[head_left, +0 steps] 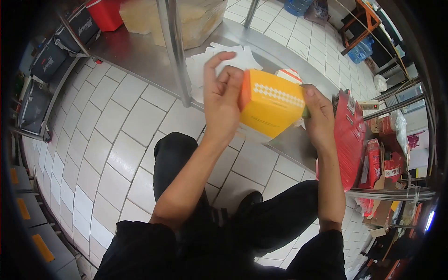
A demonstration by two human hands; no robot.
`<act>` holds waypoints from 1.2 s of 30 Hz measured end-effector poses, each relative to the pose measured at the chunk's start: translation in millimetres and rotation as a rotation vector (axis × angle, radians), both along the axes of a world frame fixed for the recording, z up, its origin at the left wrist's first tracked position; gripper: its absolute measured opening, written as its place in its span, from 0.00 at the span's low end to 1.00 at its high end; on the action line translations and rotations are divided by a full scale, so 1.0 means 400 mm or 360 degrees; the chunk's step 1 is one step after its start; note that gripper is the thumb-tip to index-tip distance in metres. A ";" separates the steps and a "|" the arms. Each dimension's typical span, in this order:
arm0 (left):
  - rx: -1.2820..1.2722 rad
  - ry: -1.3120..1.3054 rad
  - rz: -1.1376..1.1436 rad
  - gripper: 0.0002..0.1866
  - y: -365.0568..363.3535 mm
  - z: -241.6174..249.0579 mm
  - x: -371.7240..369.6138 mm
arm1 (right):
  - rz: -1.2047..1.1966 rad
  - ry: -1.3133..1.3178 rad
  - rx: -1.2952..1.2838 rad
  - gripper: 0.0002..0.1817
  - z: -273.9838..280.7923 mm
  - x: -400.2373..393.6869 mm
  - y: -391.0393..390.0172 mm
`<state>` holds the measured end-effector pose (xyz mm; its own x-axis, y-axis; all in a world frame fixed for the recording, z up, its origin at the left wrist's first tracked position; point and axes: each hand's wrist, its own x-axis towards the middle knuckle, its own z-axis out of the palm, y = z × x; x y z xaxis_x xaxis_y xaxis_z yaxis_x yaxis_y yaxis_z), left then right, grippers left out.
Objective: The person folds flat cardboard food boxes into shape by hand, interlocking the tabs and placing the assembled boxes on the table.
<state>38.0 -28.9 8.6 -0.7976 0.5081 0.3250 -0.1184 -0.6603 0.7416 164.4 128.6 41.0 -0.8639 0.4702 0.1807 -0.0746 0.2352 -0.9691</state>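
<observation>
A yellow cardboard box [273,105] with a row of white diamond shapes and an orange side is held up between my two hands. My left hand [223,100] presses its thumb and curled fingers against the orange side, while the index finger arches above it. On the opposite side, my right hand [319,114] grips the box edge with its thumb on top; its other fingers are partly hidden. Behind the box lie white flat card pieces [201,65] on a metal shelf [275,58]. An orange-and-white piece of card [290,74] shows just past the box.
A metal post [173,51] rises left of my hands. A large wrapped tan bundle [196,21] and a red container [105,14] sit farther back on the shelf. Red plastic-wrapped packs [347,140] stand at the right. Grey crates [37,88] line the left side.
</observation>
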 end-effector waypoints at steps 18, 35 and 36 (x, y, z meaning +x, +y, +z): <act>-0.0528 0.1619 -0.0001 0.31 0.011 0.011 0.022 | -0.0578 0.0382 0.0497 0.12 0.035 0.009 -0.047; -0.0013 0.0310 -0.0163 0.03 0.030 0.000 0.071 | -0.0273 0.0209 0.0008 0.13 -0.008 -0.009 -0.099; -0.0013 0.0292 -0.0219 0.02 0.026 0.002 0.069 | -0.0257 0.0236 -0.0009 0.13 -0.007 -0.007 -0.099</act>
